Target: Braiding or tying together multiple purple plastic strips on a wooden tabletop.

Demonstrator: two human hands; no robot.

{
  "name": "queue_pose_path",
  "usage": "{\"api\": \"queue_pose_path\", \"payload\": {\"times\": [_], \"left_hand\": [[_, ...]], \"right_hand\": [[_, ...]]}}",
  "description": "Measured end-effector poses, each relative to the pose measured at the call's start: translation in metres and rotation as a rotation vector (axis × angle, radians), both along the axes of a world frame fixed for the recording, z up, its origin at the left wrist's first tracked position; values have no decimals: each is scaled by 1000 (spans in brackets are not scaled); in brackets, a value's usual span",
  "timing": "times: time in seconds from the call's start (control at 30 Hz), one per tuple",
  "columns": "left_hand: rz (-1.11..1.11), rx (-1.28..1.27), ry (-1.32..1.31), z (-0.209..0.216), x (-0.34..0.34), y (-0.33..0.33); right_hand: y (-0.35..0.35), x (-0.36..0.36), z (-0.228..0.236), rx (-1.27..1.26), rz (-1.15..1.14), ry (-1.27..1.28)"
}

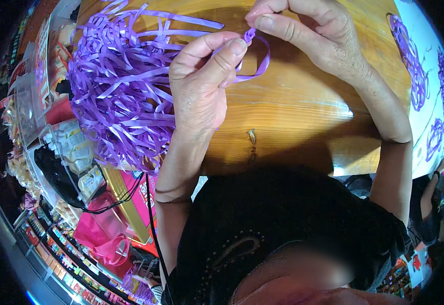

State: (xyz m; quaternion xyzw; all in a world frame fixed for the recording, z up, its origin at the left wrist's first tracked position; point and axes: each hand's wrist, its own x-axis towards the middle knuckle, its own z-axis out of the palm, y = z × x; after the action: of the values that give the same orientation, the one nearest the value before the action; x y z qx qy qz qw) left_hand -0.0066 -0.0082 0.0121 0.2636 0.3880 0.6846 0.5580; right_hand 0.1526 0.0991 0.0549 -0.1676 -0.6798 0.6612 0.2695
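Observation:
A narrow purple ribbon (pixel 268 57) is stretched between my two hands above the wooden table (pixel 293 119). My left hand (pixel 201 81) pinches it between thumb and bent fingers, just below a small knotted or braided part (pixel 250 35). With thumb and forefinger pressed together, my right hand (pixel 323 38) grips the ribbon at the upper end of that part. A loose loop of ribbon curves down under the knot, then back toward my left hand. Fingers partly hide the exact hold. Left of my left hand lies a big tangled heap of purple ribbons (pixel 115 76).
Loose ribbon ends reach from the heap across the table behind my left hand. On the right, a white surface (pixel 427 142) bears purple ribbon bundles (pixel 410 61). Clear plastic containers (pixel 69 142) and a pink bag (pixel 100 236) stand left. Another person's arm (pixel 427 195) shows at the right edge.

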Motion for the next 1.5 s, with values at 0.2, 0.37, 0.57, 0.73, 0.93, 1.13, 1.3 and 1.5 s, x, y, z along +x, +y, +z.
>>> {"api": "queue_pose_path", "payload": {"times": [0.2,0.37,0.57,0.73,0.93,1.13,1.3,1.5], "left_hand": [[18,-33,-3,3,0,-1],[17,-32,-3,3,0,0],[8,-54,66,3,1,0],[-3,-27,5,1,0,0],[11,-12,10,1,1,1],[6,-19,-3,1,0,1],[7,-19,-8,-1,-1,0],[1,-19,-3,0,0,1]], "right_hand": [[8,0,8,505,-129,27],[9,1,9,579,-85,19],[8,-1,8,572,-36,17],[4,-1,10,544,-55,-43],[6,0,12,602,-80,-36],[5,-1,8,553,-71,-18],[3,-3,9,588,-94,76],[0,-5,5,860,-156,42]]}}
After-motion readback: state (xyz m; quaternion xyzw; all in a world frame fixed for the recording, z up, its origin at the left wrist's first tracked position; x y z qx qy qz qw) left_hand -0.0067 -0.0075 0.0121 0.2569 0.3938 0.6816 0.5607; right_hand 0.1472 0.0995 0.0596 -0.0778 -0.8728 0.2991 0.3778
